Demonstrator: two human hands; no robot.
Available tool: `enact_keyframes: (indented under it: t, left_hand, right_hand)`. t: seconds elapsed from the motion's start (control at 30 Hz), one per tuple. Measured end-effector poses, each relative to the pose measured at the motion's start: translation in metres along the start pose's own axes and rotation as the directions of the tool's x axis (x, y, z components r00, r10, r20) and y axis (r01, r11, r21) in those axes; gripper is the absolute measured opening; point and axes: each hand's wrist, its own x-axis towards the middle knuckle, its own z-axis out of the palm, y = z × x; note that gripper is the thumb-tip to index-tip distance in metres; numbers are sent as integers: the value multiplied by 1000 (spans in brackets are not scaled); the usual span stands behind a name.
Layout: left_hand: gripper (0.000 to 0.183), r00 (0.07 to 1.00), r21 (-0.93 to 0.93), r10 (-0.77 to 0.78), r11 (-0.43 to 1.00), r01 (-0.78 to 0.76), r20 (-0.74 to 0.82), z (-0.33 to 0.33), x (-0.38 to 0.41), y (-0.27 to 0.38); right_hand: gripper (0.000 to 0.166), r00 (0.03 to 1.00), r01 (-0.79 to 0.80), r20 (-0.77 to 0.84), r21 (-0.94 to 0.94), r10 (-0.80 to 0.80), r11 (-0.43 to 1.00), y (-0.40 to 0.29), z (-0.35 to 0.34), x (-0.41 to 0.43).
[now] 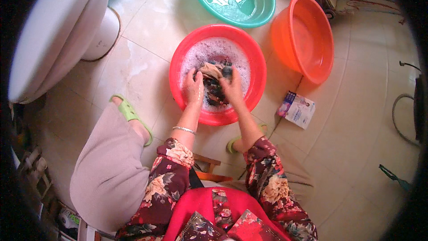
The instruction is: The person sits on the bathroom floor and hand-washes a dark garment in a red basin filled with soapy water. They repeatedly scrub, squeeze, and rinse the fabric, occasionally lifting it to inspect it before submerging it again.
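Soapy water with white foam fills much of a red plastic basin on the floor in front of me. In it lies a wet, dark patterned cloth with a tan part bunched on top. My left hand grips the cloth's left side, its thumb towards the middle. On the right side, my right hand is slightly blurred and holds a dark fold of the same cloth. The fingertips of both hands are partly hidden by the fabric.
Beyond the red basin stands a green basin holding water. An orange basin leans at the right, with a printed plastic packet near it on the tiles. A white ceramic fixture rises at the left. My feet wear green slippers.
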Motion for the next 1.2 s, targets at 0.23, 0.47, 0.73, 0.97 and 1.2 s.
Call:
enact_keyframes:
  t: [0.23,0.47,0.73,0.97,1.2]
  left_hand:
    - [53,993,42,-100,994,97,70,0,-9,12]
    - [60,802,-444,-469,669,596,370,1,-17,30]
    - [70,615,-429,-448,452,782,649,-1,-16,65]
    - [38,759,-644,-193,425,636,622,3,-42,91]
    - [27,737,-702,-120,235,672,665,21,-8,25]
  right_hand:
    - [64,982,38,184,-430,46,902,0,14,9]
    - [41,968,-252,139,507,210,824,-40,-49,-1]
    - [51,990,-18,131,445,-45,895,-85,-59,-81]
    - [58,948,315,86,-117,-306,942,-98,-25,-75]
    - [41,988,150,-31,-53,-152,987,-98,-16,-27]
